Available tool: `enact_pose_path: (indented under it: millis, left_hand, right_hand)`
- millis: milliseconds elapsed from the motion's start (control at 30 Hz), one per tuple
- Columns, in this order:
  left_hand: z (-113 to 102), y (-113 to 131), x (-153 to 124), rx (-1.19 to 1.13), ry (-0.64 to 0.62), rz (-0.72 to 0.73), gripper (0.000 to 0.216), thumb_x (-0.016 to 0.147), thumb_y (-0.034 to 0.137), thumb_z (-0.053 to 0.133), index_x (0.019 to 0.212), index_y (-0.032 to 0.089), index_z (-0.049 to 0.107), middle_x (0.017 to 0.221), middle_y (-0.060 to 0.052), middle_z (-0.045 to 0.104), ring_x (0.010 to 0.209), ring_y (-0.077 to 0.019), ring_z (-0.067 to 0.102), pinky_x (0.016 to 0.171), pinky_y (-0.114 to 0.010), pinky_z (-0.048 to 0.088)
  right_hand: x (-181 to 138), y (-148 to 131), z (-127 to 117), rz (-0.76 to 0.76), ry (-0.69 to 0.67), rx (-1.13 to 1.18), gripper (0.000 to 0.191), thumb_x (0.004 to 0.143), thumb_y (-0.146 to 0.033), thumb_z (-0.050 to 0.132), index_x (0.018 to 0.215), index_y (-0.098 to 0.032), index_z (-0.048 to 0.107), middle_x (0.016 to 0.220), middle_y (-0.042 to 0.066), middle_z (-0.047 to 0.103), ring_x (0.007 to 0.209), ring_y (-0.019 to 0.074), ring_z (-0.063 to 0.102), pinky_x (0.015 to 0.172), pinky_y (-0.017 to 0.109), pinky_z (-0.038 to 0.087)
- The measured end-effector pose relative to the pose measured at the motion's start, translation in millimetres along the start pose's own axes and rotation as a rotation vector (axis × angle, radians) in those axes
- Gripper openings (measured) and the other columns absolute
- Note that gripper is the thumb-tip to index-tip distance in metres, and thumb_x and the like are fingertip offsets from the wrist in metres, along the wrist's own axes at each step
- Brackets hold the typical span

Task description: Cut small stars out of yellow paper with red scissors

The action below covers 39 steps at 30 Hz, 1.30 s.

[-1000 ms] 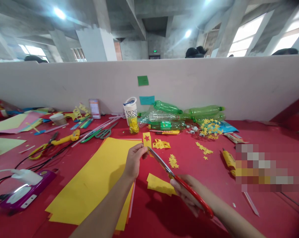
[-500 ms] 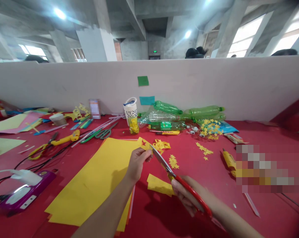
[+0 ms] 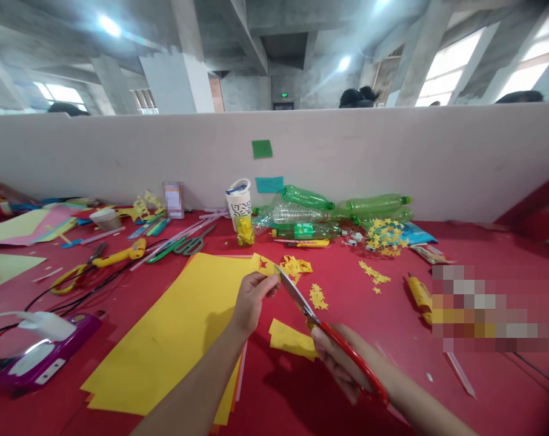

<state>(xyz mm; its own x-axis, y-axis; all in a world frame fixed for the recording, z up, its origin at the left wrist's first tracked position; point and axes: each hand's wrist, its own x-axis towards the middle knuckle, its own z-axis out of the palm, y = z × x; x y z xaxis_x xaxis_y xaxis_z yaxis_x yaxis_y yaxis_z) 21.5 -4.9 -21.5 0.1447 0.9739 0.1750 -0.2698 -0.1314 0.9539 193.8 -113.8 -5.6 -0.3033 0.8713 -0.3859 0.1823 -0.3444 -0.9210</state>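
At red table (image 3: 438, 399): both hands loaded

Yellow sheets (image 3: 165, 327) below left forearm (image 3: 208, 369). Right hand (image 3: 336, 351) wrapped round scissors (image 3: 297, 297) by handles, tips forward-left of grip. Left hand (image 3: 251, 297) pinching yellow strip (image 3: 258, 261), thumb to fingers; strip juts forward of fingertips, right end at scissor tips, contact unclear.

Red worktop (image 3: 497, 406), white partition (image 3: 347, 145) behind; concrete ceiling (image 3: 283, 51), pillar (image 3: 177, 85), bright window (image 3: 456, 63) right, lamp (image 3: 109, 25) lit.

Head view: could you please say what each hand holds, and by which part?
Left hand: yellow paper strip, pinched at its near edge. Right hand: scissors, gripped by the red handles.
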Motion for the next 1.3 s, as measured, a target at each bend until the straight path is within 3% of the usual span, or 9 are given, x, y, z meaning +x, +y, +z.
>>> enact_pose_path:
  millis: [867,1300]
  left_hand:
    - [3.3,8.4,-1.6,-0.136,-0.012,-0.039,0.018,0.070,0.019,0.062,0.053,0.014,0.062,0.049,0.001,0.055,0.049,-0.0082,0.045,0.051,-0.022,0.035]
    - [2.3,14.3,1.4,-0.194,0.009,-0.029,0.013,0.074,0.019,0.057,0.062,0.015,0.056,0.055,0.003,0.052,0.052,-0.0079,0.044,0.052,-0.021,0.034]
  right_hand:
    - [-4.1,-8.4,1.0,0.003,0.055,-0.038,0.047,0.076,-0.061,0.048,0.057,-0.020,0.036,0.031,-0.012,0.030,0.022,0.0036,0.032,0.025,0.014,0.026]
    - [-5.6,-11.2,2.1,0.024,0.101,-0.078,0.042,0.079,-0.056,0.050,0.061,-0.020,0.039,0.034,-0.012,0.032,0.025,0.0037,0.033,0.028,0.014,0.028]
